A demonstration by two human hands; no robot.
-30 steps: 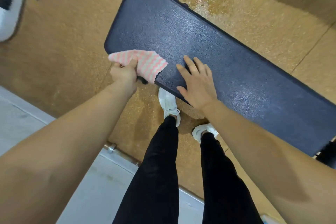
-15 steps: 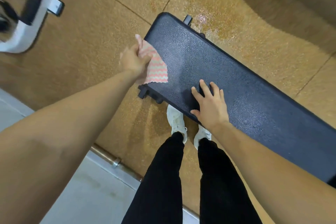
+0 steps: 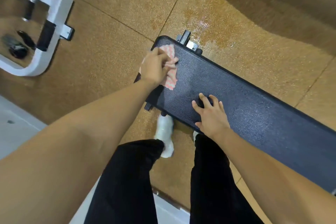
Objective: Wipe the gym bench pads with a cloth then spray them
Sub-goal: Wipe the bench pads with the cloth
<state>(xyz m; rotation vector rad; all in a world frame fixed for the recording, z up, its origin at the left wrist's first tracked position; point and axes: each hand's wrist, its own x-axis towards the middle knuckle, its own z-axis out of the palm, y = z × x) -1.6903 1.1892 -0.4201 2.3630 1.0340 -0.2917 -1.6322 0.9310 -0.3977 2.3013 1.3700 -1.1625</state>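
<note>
The dark blue bench pad (image 3: pixel 254 100) runs from the upper middle down to the right edge of the head view. My left hand (image 3: pixel 156 66) presses a pink and white zigzag cloth (image 3: pixel 171 54) onto the pad's far left end, fingers closed on the fabric. Part of the cloth hangs below the hand near the pad's edge. My right hand (image 3: pixel 211 116) lies flat on the pad's near edge with fingers spread, holding nothing. No spray bottle is in view.
A white metal equipment frame (image 3: pixel 47 29) stands on the speckled tan floor at the upper left. The bench's black foot bracket (image 3: pixel 187 39) sticks out behind the pad's end. My black-trousered legs and white shoe (image 3: pixel 164 133) stand against the bench. A pale floor strip lies lower left.
My left hand has carried the cloth from the pad's near left corner to its end edge and now onto the top of that end. The right hand stays flat on the pad.
</note>
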